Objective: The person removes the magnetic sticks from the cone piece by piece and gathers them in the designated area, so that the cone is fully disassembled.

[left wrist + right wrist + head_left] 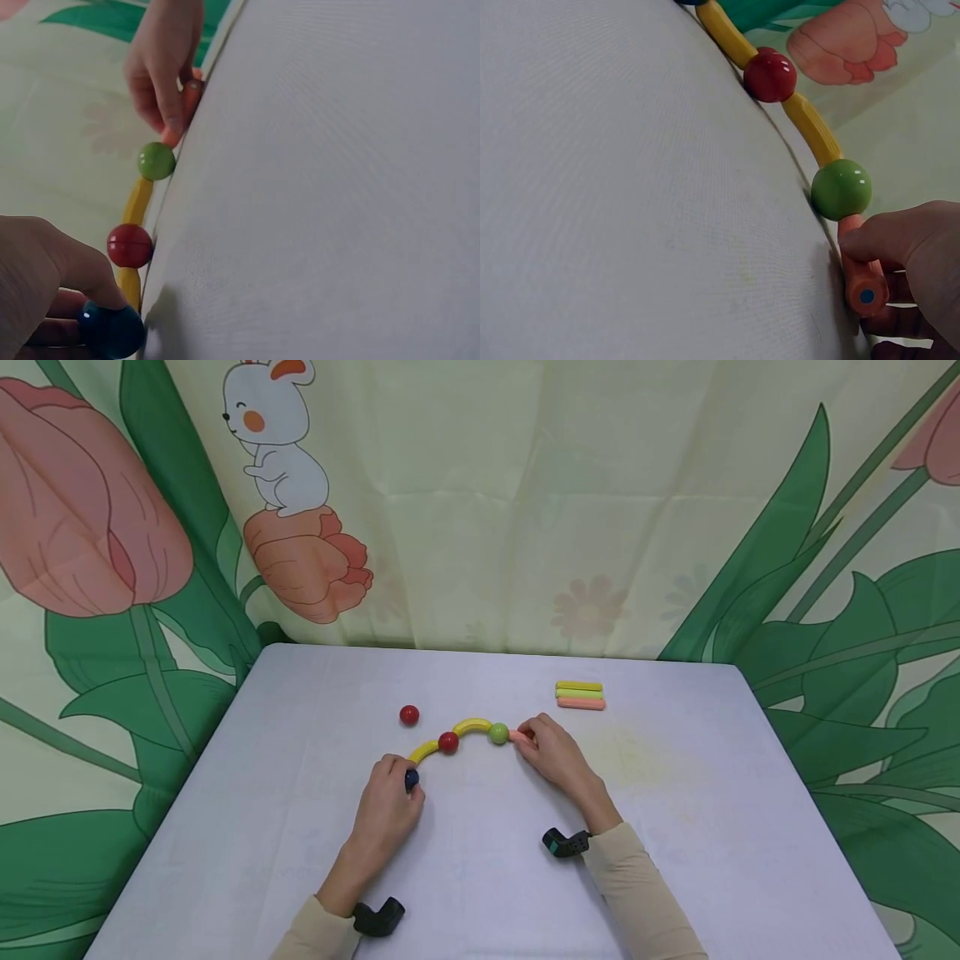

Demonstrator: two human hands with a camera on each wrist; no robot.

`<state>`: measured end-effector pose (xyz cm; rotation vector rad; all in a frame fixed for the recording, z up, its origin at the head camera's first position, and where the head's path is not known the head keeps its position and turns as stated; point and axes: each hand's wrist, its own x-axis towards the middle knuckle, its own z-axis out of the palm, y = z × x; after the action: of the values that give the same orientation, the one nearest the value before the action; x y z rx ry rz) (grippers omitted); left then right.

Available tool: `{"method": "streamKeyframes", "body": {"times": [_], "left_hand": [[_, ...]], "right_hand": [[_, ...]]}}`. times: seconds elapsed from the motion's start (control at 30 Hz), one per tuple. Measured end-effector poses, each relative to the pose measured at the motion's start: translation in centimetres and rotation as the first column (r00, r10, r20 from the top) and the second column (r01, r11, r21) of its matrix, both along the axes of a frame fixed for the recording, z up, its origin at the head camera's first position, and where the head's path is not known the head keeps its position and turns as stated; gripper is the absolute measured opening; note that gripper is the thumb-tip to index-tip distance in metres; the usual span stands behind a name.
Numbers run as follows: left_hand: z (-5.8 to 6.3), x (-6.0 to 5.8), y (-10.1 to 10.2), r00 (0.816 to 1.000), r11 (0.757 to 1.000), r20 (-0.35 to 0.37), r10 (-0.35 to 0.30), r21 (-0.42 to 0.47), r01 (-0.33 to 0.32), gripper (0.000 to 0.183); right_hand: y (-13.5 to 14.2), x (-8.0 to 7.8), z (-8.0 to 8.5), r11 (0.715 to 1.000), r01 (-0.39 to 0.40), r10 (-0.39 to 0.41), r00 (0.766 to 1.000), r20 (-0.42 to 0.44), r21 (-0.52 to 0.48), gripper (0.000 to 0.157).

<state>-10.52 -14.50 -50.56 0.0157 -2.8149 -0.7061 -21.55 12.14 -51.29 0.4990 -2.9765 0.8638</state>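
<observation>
A curved chain lies across the white table. From left to right it runs through a dark blue ball (112,330), a curved yellow rod (424,751), a red ball (448,742), another curved yellow rod (472,725), a green ball (498,733) and an orange-pink rod (863,271). My left hand (388,802) grips the blue ball at the chain's left end. At the other end my right hand (555,750) pinches the orange-pink rod, whose one end meets the green ball. A small blue dot marks the rod's free end in the right wrist view.
Behind the chain sits a loose red ball (409,716). Three straight rods, yellow (579,686), yellow-green (579,694) and pink (581,703), lie side by side at the back right of the table (675,860). A printed curtain (480,527) hangs behind the table's far edge.
</observation>
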Motion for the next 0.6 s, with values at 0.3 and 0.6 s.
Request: {"method": "streamKeyframes", "body": {"times": [0.3,0.6], "left_hand": [[-0.1,-0.7,0.3,0.995,0.999,-0.095,-0.044,-0.013,0.042,0.033],[0.1,-2.9,1.9,0.973,0.988,-0.173,-0.154,-0.031,0.151,0.035]], "right_hand": [[0.0,-0.1,0.0,1.0,0.0,0.0,1.0,0.006,-0.02,0.028],[-0.7,-0.3,-0.2,0.999,-0.005,0.005,1.0,-0.002,-0.042,0.03]]}}
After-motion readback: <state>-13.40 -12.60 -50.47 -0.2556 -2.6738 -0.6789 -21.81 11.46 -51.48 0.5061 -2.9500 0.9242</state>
